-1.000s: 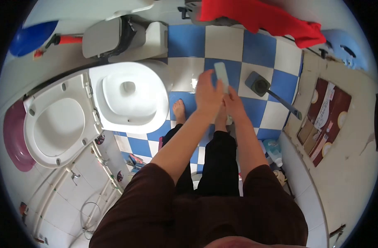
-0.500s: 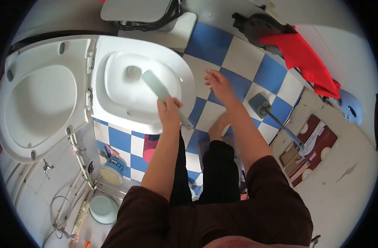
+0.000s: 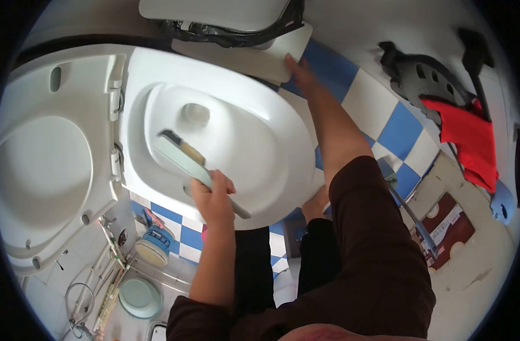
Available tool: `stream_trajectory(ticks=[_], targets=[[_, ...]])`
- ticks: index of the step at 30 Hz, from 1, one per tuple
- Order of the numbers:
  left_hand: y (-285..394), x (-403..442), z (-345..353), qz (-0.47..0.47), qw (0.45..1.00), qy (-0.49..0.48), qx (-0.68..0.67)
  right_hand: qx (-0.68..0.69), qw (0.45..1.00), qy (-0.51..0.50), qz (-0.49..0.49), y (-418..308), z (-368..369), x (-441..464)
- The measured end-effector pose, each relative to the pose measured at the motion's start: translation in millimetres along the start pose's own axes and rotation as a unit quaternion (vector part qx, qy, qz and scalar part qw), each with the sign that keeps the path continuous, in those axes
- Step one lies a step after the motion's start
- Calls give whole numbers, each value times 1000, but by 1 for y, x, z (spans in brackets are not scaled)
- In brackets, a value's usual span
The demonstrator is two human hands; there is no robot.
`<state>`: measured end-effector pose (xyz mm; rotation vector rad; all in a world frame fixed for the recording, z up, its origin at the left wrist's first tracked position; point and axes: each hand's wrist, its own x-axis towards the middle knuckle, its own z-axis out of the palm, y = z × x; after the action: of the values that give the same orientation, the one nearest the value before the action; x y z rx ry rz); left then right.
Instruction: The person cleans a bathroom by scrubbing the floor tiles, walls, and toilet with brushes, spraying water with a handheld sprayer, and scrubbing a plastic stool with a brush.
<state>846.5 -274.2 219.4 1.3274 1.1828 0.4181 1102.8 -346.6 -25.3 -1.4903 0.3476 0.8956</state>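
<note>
My left hand (image 3: 215, 196) is closed around the handle of a pale green brush (image 3: 183, 160), whose bristles face up and right. The brush hangs over the bowl of the white toilet (image 3: 282, 136), its head near the inner left side. My right hand (image 3: 301, 75) reaches to the far side, at the edge of a pale ledge (image 3: 237, 55) beneath a bin with a black bag (image 3: 231, 37). Its fingers are partly spread and nothing shows in them. Whether they touch the ledge is unclear.
The raised toilet seat (image 3: 44, 165) is at the left. A blue-and-white bucket (image 3: 154, 245) and a green basin (image 3: 140, 298) sit at the lower left. To the right are a long-handled brush (image 3: 413, 217), a red cloth (image 3: 467, 139) and a brown patterned panel (image 3: 450, 224).
The view has moved closer to the toilet. My hands have separated; the left one carried the brush over the bowl, and the right one moved out to the pale ledge.
</note>
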Motion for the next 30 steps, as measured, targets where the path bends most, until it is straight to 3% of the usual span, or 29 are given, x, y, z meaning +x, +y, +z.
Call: stream_trajectory(ticks=[2,6,8,14,15,16,18,20,22,23,24,25,26,28,30], targets=[[12,26,-7,36,999,-28,-2,4,999,-33,-5,26,-1,34],[65,86,20,156,983,19,98,40,998,-53,-23,43,-4,44],[92,126,40,217,975,16,53,6,999,-33,-16,58,-16,43],[129,218,91,258,962,-33,86,-5,999,-16,32,61,-72,-12],[129,221,103,215,968,-35,122,-4,999,-16,32,69,-85,-18],[152,159,135,184,973,-46,133,12,999,-20,28,72,-95,-27],[152,132,153,133,972,-98,169,45,998,-29,23,80,-113,-49],[104,165,155,153,966,-162,135,46,998,11,48,109,-136,-58],[98,137,169,208,945,-146,206,49,995,51,66,139,-157,-67],[91,125,172,190,941,-149,238,63,993,67,68,149,-166,-74],[91,108,176,172,936,-150,269,95,990,83,55,154,-171,-85],[76,105,181,245,912,-121,308,136,985,98,34,155,-175,-99],[61,97,183,254,913,-125,295,179,978,110,11,156,-178,-114],[70,59,189,159,935,-164,271,276,953,120,-36,157,-187,-143],[62,33,194,182,930,-166,274,348,929,113,-48,156,-197,-169]])
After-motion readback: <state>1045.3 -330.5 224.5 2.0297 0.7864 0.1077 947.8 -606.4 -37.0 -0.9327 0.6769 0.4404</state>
